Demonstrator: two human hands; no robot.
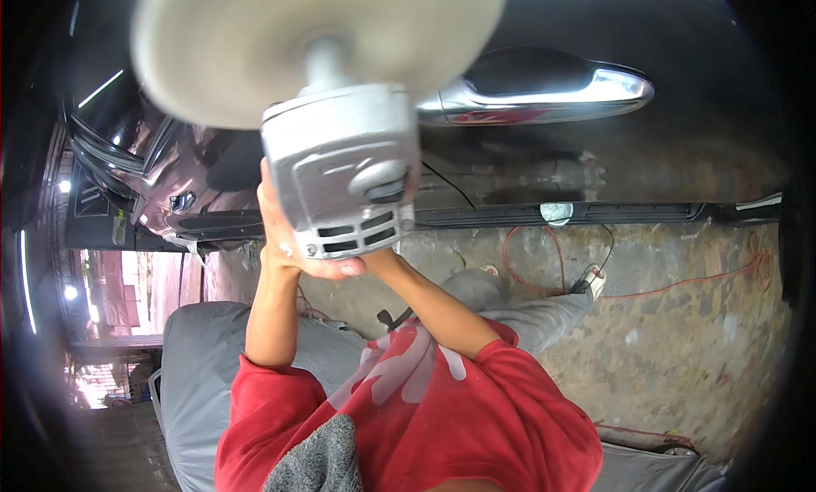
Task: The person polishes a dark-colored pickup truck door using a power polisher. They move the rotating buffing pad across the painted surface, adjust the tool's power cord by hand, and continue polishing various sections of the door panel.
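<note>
1. Danger spot here: the pad point(212, 54), blurred as if spinning, overlaps the chrome door handle point(552, 101) in view; a drift right could snag its edge and kick
2. The silver polisher point(340, 169) is up before the dark car door point(688, 143); tilting could dig into the paint, though contact can't be told
3. Left hand point(282, 228) wraps the polisher's left side, forearm nearly upright
4. Right hand point(382, 259) mostly hidden behind, grip unclear, forearm slanting up leftward

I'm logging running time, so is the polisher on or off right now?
Most likely on: its pale disc is smeared by motion blur, while the polisher body looks much sharper.
</note>
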